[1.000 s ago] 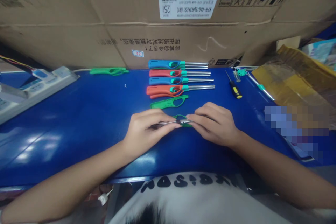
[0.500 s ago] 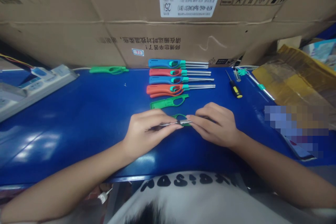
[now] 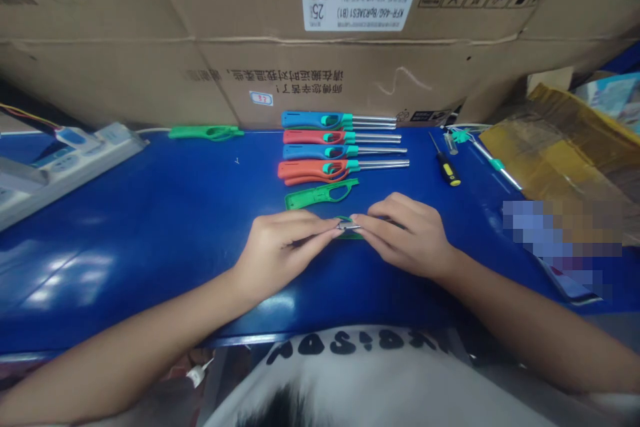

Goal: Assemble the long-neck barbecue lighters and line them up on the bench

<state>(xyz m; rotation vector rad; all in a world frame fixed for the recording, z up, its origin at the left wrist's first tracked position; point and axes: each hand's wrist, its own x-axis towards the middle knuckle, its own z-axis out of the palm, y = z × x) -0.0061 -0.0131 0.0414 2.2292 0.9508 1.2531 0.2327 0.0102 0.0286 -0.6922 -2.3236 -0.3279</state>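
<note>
Between both hands is a small silver metal part [image 3: 349, 226], pinched at its left end by my left hand [image 3: 285, 243] and at its right end by my right hand [image 3: 413, 233]. My fingertips cover much of it. Behind it, partly hidden by my fingers, shows a green lighter casing half [image 3: 353, 237]. Just above my hands lies another green casing half [image 3: 315, 197], its hollow inside facing up. Farther up, several long-nosed lighters lie in a row, including a blue lighter [image 3: 305, 152] and an orange lighter [image 3: 305, 169].
A third green casing piece [image 3: 205, 133] lies at the back left, near a white power strip [image 3: 75, 163]. To the right are a black-and-yellow screwdriver [image 3: 448, 170], a metal tube with teal parts [image 3: 496, 164] and a taped box [image 3: 555, 147]. A cardboard wall [image 3: 225, 80] stands behind.
My left fingertips have come closer to the right ones along the metal part. The wires and dark end that showed by my left fingers are now mostly covered.
</note>
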